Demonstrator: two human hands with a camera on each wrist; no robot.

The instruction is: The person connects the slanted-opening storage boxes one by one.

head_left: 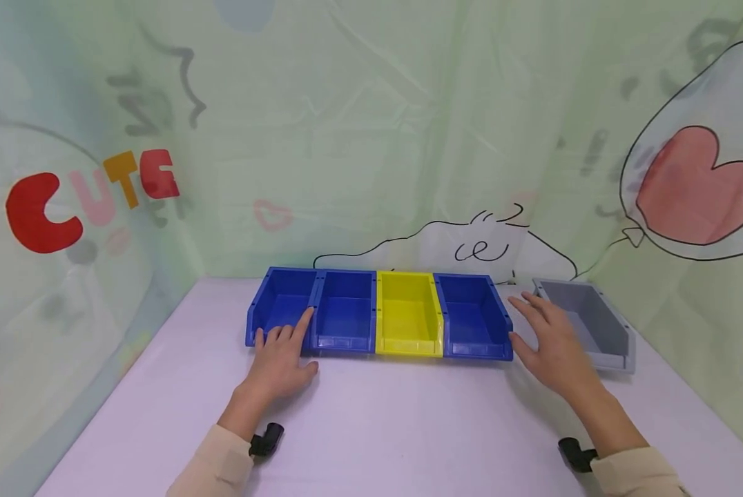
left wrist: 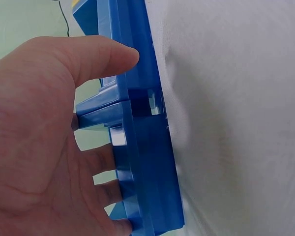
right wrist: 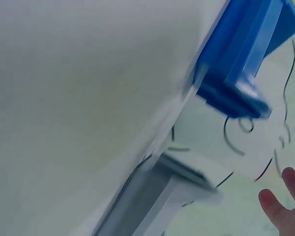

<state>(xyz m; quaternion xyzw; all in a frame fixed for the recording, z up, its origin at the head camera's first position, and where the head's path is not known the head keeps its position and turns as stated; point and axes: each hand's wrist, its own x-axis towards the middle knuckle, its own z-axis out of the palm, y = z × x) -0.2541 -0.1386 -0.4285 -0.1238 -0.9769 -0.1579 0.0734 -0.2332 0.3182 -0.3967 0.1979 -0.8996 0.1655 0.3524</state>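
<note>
Four-sided plastic bins stand in a row: a far-left blue bin, a second blue bin, a yellow bin and a right-hand blue bin. My left hand is at the front of the two left bins, index finger laid along their shared side walls, other fingertips over the far-left bin's front lip. In the left wrist view its thumb extends in front of the blue bins. Fingers spread and holding nothing, my right hand hovers between the right-hand blue bin and a separate grey bin.
The bins stand towards the back of a white-covered table. Behind and beside it hangs a pale green printed curtain with letters, a balloon and a heart. A small black device is strapped to each wrist.
</note>
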